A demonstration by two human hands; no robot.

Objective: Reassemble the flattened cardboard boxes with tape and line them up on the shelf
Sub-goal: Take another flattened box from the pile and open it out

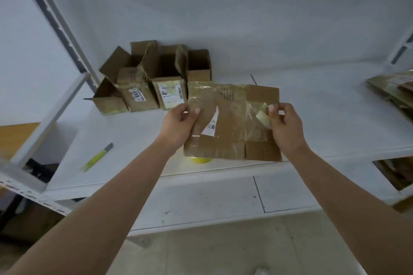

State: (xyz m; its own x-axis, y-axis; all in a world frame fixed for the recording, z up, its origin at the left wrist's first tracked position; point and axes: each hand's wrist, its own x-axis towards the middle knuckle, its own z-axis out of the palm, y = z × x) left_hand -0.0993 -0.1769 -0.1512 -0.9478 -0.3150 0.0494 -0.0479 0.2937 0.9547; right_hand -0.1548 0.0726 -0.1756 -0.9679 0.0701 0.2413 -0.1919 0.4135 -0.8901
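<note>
Two bare hands hold one flattened cardboard box (228, 123) above the front part of the white shelf (335, 118), the board facing the camera and spanning the gap between them. The left hand (178, 125) takes the box's left edge about halfway up, thumb on the near face and fingers behind, its grip closed on the board. The right hand (285, 127) pinches the right edge at a similar height, thumb and fingertips closed on the cardboard just beside a crumpled curl of clear tape (261, 118). The box is brown corrugated board, roughly rectangular with flaps at its right corners, glossy where old tape strips cross it, and carries a torn white barcode label (211, 127) near its middle. Three assembled boxes (152, 78) stand in a row at the back left of the shelf, touching one another, tops open and flaps up; two show white printed labels on their near faces. One yellow tape roll (200, 159) peeks out below the held box's lower edge. One yellow-handled utility knife (97, 157) lies flat on the shelf well to the left of the hands. At the right edge, a stack of more flattened boxes (395, 89) rests on the shelf; their number cannot be told.
</note>
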